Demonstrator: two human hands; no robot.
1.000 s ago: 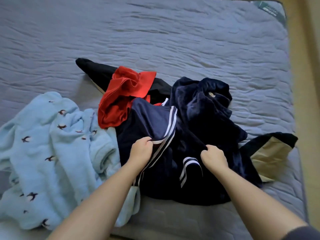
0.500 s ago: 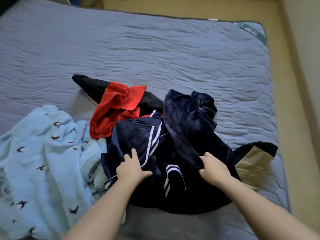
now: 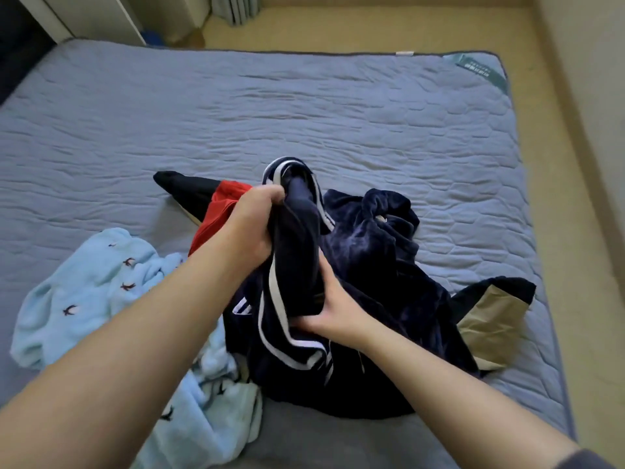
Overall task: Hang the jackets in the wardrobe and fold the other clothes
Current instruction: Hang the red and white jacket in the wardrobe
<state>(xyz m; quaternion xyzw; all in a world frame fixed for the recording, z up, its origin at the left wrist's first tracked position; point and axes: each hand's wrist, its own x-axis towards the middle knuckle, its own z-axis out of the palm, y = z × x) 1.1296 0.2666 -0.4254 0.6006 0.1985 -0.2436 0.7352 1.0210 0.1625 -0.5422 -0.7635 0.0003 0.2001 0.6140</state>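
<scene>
Garment point(image 3: 297, 262) in left hand point(image 3: 253, 228) and right hand point(image 3: 334, 313)

A mattress point(image 3: 338, 113) in a grey-blue quilted cover lies on a beige floor point(image 3: 372, 25), with a green label point(image 3: 480, 67) at its far right corner. At its near left a light blue fleece garment point(image 3: 84, 292) with small bird motifs lies crumpled, reaching the near edge. Touching it, in the middle, is a heap: a dark navy plush garment point(image 3: 372, 252), a navy striped garment point(image 3: 297, 258) partly raised off it, a red garment point(image 3: 216, 218) at the far left side, and a black and tan garment point(image 3: 487, 319) sticking out from beneath on both sides.
</scene>
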